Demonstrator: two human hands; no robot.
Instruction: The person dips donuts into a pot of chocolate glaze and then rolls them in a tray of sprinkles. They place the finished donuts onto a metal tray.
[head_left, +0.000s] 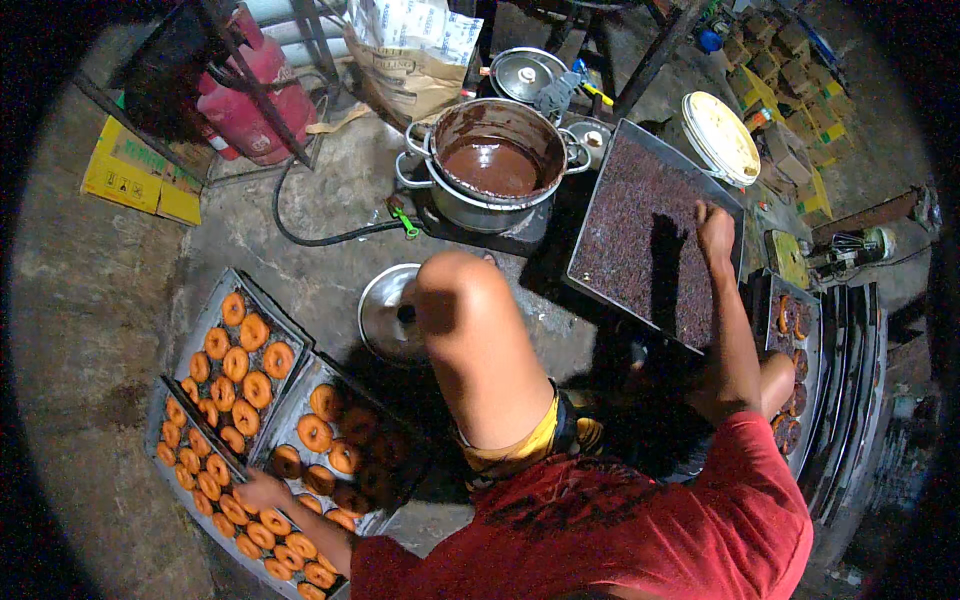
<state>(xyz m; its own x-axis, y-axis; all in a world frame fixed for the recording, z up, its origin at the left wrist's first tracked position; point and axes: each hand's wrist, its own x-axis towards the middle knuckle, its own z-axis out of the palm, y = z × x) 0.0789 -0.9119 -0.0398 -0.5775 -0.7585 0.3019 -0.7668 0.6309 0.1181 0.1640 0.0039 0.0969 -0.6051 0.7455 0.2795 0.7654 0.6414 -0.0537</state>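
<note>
My left hand (262, 491) is at the inner rim of the lower-left metal tray (169, 382), beside the ring doughnuts (260, 535); whether its fingers hold a doughnut or the rim is not plain. My right hand (716, 229), fingers curled, is over the right part of a large tray of dark brown sprinkles (637, 202); whether something is in the fingers cannot be told. Between the hands, further off, a two-handled pot (499, 150) with melted chocolate (491, 165) sits in a larger pot (480, 214). Two more trays of plain doughnuts (257, 388) lie at the left.
A metal lid (386, 315) lies on the floor by my knee. A red gas cylinder (259, 105) with a black hose (330, 241) stands upper left. A white bucket (720, 139) is beyond the sprinkles. Stacked trays (847, 390), the nearest holding coated doughnuts (786, 431), are at the right.
</note>
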